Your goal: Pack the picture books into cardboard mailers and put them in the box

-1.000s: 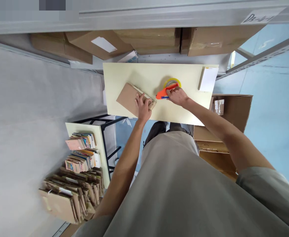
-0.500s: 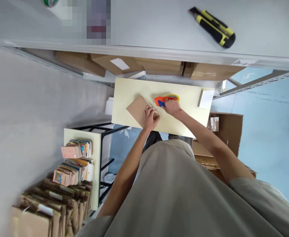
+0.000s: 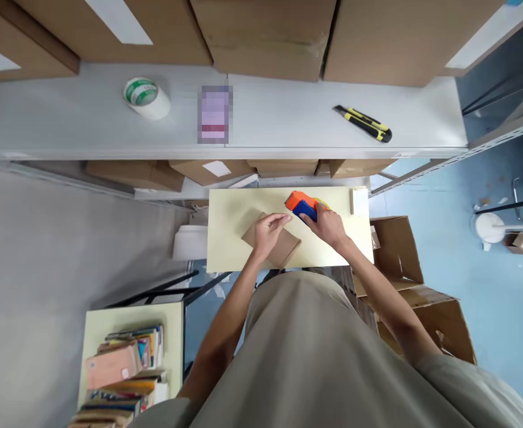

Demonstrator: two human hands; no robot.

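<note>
A flat brown cardboard parcel [image 3: 283,249] lies on a small cream table [image 3: 229,232] below me. My left hand [image 3: 268,232] rests on top of the parcel, fingers pointing right. My right hand [image 3: 326,224] grips an orange and blue tape dispenser [image 3: 300,205] with a yellow tape roll, held just beyond the parcel's far right corner. A white pad [image 3: 358,201] lies at the table's far right corner.
A grey shelf [image 3: 288,125] above the table carries a roll of white tape [image 3: 145,96], a yellow and black utility knife [image 3: 363,122] and brown boxes [image 3: 261,35]. Open cardboard boxes [image 3: 422,297] stand on the right. Books [image 3: 122,368] sit on a low table at the left.
The camera has tilted up, bringing the shelf top into view. The parcel has turned on the table, and my right hand has shifted the tape dispenser closer to its far corner.
</note>
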